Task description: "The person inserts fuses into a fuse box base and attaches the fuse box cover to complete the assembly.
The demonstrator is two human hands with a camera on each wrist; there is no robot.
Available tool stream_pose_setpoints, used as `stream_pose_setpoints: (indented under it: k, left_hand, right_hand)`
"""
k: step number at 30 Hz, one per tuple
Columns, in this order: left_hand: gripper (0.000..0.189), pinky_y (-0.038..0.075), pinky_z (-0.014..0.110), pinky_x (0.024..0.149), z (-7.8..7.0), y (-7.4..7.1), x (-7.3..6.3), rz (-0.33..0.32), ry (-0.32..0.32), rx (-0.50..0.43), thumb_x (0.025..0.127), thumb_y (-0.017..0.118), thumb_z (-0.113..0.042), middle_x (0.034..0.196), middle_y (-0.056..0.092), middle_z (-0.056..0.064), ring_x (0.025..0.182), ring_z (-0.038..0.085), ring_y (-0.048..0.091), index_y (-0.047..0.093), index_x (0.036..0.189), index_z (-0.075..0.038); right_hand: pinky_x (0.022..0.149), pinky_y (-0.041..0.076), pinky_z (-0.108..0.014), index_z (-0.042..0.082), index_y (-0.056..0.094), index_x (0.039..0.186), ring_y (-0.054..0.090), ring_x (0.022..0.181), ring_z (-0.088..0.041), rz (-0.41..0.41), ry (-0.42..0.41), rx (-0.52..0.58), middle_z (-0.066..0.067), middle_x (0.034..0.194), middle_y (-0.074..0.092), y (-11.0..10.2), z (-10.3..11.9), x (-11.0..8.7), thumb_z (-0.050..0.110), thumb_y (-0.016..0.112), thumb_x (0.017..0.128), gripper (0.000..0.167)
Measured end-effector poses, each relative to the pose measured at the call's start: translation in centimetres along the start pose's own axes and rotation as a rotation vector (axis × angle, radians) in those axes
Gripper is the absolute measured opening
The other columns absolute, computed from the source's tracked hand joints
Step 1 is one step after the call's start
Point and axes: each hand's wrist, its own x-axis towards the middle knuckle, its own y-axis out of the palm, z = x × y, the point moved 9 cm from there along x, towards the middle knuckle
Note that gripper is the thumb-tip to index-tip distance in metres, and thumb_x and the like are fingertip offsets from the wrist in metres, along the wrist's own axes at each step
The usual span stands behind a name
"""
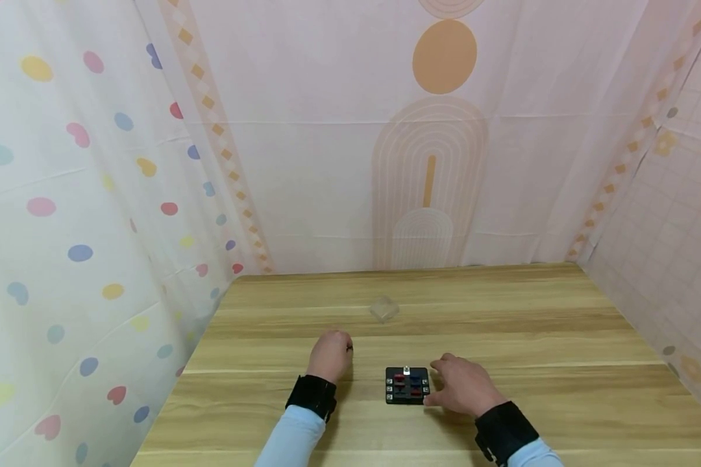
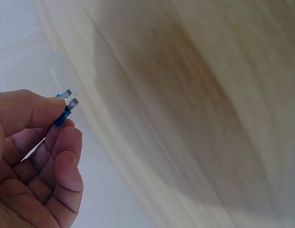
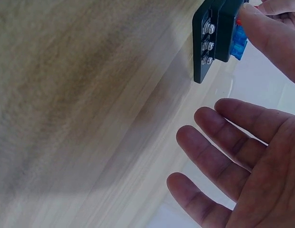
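A black fuse block [image 1: 407, 385] lies flat on the table, with red and blue blade fuses in it and screw terminals along its sides. Left of it, my left hand [image 1: 330, 355] pinches a blue blade fuse [image 2: 64, 113] between thumb and fingers, its two metal prongs sticking out past the fingertips. My right hand [image 1: 464, 387] is at the block's right side, fingers spread and fairly straight. Its thumb is at the block's near right corner; whether it touches cannot be told. In the right wrist view, blue fuses [image 3: 239, 43] stand up from the block beside the thumb.
A clear, square plastic cover [image 1: 383, 309] lies farther back on the wooden table [image 1: 502, 311]. Patterned curtains [image 1: 315, 162] hang behind the table and along both sides.
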Motion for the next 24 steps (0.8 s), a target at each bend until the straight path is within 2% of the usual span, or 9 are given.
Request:
stream_pose_setpoints:
  k: [9,16,24]
  left_hand:
    - [0.009,0.053,0.031,0.063,-0.8,-0.1,-0.8,0.033,-0.024,-0.019,0.082,0.074,0.001,0.075,0.069,0.003,0.070,0.016,0.064,0.074,0.076,-0.006]
    - [0.008,0.053,0.031,0.066,-1.4,-0.5,-1.2,-0.003,0.001,-0.005,0.081,0.076,0.001,0.077,0.070,0.004,0.073,0.018,0.066,0.075,0.078,-0.006]
    - [0.008,0.052,0.030,0.064,-2.0,-0.8,-1.7,-0.005,-0.001,-0.027,0.081,0.077,0.000,0.075,0.069,0.002,0.070,0.015,0.064,0.075,0.077,-0.006]
  right_hand:
    - [0.086,0.051,-0.051,-0.001,0.067,0.121,0.063,0.101,-0.032,-0.003,0.009,-0.003,-0.013,0.111,0.065,-0.1,-0.1,0.0,0.039,0.088,0.070,0.068]
    - [0.086,0.051,-0.051,0.000,0.067,0.121,0.063,0.101,-0.032,0.000,0.009,0.002,-0.013,0.111,0.065,0.0,-0.2,0.0,0.039,0.088,0.070,0.068]
    - [0.085,0.051,-0.051,0.000,0.067,0.120,0.063,0.099,-0.031,-0.004,0.012,0.000,-0.012,0.109,0.065,0.1,-0.3,0.1,0.039,0.089,0.070,0.067]
